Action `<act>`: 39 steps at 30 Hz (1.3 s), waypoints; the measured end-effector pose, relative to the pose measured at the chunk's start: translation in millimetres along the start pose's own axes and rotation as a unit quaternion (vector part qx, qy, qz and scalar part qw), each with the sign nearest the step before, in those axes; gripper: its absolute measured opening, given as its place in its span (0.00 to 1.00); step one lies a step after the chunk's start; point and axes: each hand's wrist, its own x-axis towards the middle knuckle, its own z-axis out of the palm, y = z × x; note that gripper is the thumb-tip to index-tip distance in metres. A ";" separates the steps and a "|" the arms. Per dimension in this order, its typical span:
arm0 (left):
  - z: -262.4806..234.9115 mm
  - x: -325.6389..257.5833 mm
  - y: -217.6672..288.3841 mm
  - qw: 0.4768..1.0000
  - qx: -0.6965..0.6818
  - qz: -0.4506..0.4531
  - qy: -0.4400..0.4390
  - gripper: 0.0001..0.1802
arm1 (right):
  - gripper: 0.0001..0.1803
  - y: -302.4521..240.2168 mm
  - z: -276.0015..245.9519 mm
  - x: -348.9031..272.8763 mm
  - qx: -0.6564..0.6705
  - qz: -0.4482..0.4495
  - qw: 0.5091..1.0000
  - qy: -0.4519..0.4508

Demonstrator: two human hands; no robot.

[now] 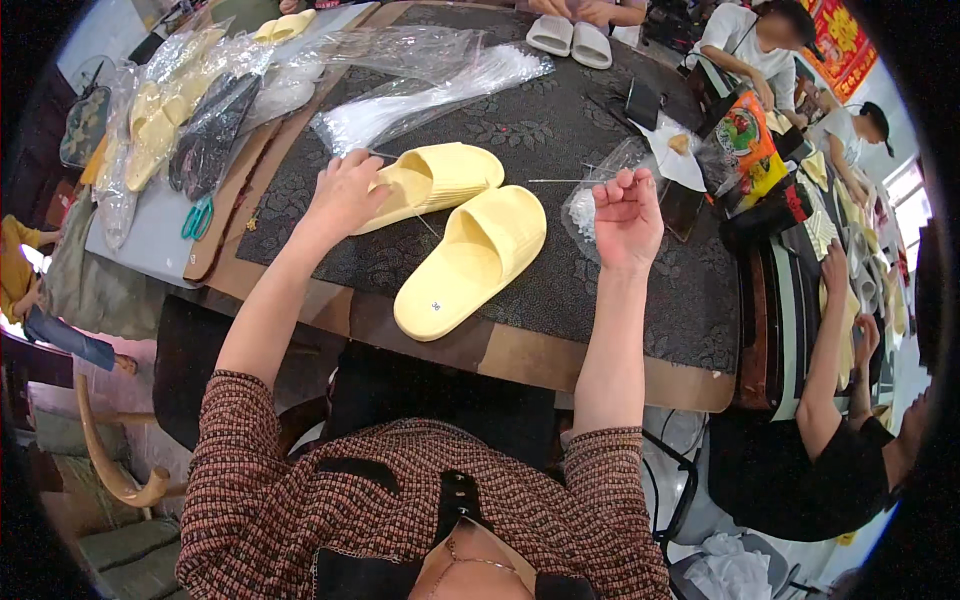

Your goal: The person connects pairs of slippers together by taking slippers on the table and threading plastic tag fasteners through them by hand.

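Two pale yellow slippers on a dark patterned table mat (pixel 560 150): the far slipper (pixel 435 180) gripped at its heel by the left hand (pixel 345 195), the near slipper (pixel 470 262) lying free just beside it, the right hand (pixel 627 215) raised, fingers curled, pinching a thin white tie (pixel 560 181).

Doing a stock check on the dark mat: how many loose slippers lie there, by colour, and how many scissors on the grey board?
Pale yellow slippers: 2
White slippers: 2
Green-handled scissors: 1
Total: 5
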 end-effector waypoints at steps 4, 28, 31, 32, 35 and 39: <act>3.7 -14.9 1.4 0.995 0.019 -0.019 -0.099 0.16 | 0.07 6.1 1.9 0.1 -0.017 0.015 1.000 -0.003; -37.3 -86.4 78.1 0.935 -0.252 0.173 0.180 0.12 | 0.12 33.3 133.3 -109.3 -0.708 -0.192 0.634 -0.244; -33.0 -98.0 71.3 0.938 -0.268 0.159 0.152 0.12 | 0.12 28.6 125.0 -122.1 -0.725 -0.200 0.614 -0.241; -32.0 -100.6 69.3 0.939 -0.274 0.152 0.142 0.12 | 0.12 27.4 122.5 -126.8 -0.726 -0.200 0.613 -0.239; -36.6 -108.6 68.8 0.933 -0.290 0.159 0.145 0.11 | 0.12 25.8 116.2 -141.5 -0.747 -0.179 0.587 -0.256; -43.5 -119.8 69.1 0.927 -0.304 0.178 0.125 0.12 | 0.15 28.0 107.3 -153.8 -0.759 -0.156 0.570 -0.274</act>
